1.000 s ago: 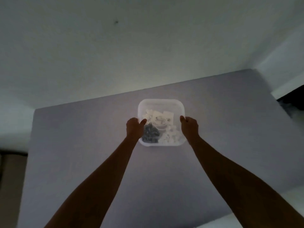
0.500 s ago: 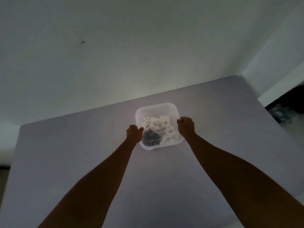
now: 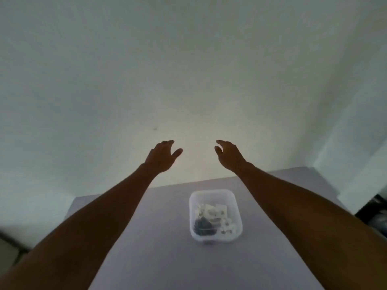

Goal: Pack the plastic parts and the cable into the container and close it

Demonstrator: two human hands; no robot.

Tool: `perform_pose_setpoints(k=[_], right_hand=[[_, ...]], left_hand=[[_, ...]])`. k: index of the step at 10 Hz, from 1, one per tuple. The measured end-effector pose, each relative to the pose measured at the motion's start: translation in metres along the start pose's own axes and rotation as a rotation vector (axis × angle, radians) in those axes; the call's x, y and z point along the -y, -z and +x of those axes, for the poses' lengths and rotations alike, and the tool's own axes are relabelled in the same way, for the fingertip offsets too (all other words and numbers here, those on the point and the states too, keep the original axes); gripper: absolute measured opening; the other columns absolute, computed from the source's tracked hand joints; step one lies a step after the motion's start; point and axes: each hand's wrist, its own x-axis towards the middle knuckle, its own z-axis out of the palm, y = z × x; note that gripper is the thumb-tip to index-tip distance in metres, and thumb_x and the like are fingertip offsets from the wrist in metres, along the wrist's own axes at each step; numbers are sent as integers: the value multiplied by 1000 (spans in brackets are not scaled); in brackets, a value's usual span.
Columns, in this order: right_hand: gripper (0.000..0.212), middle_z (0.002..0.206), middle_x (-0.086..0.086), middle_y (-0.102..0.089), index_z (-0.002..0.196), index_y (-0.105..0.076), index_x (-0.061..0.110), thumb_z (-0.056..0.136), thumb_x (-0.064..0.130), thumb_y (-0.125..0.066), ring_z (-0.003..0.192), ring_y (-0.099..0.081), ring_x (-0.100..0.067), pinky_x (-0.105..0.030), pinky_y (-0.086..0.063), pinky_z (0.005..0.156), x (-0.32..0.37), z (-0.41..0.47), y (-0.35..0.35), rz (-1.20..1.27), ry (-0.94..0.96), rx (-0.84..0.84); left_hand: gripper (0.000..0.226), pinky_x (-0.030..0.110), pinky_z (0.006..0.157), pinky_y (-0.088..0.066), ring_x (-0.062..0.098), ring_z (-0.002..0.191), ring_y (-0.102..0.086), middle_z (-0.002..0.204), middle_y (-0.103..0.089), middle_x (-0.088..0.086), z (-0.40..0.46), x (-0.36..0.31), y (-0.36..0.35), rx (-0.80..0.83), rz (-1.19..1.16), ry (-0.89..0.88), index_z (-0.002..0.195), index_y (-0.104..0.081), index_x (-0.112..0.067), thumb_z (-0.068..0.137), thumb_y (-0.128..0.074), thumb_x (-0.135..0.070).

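Observation:
A clear plastic container [image 3: 211, 194] stands on the grey table [image 3: 167, 258], between my two forearms. Inside it lie white plastic parts [image 3: 211, 212] and a dark coiled cable [image 3: 204, 226]. A clear lid seems to sit on top, though the blur leaves that uncertain. My left hand [image 3: 162, 155] and my right hand [image 3: 229, 155] are raised well above and beyond the container, in front of the wall. Both hands have relaxed, spread fingers and hold nothing.
A pale wall [image 3: 188, 70] fills the upper view behind the table. Dark clutter [image 3: 374, 214] shows past the table's right edge. At the lower left lies floor [image 3: 8, 248] beyond the table's left edge.
Both hands have let go of the container's sides and lifted up and away from it. The view has tilted upward, so the container now sits lower in the frame.

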Motion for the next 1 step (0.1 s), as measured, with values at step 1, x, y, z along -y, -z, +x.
perform_pose_setpoints(k=[1], right_hand=[[46,142,-16,-52,143,-47,13,102,33,-43,134,-44,-34,-45,-36,110,90,33,83,-68,234,-85]], left_hand=[[69,45,113,-31,29,140,-38,150,-43,12,10,-13,126,-203,77,-81,146,-38,-11,96,-37,-58]])
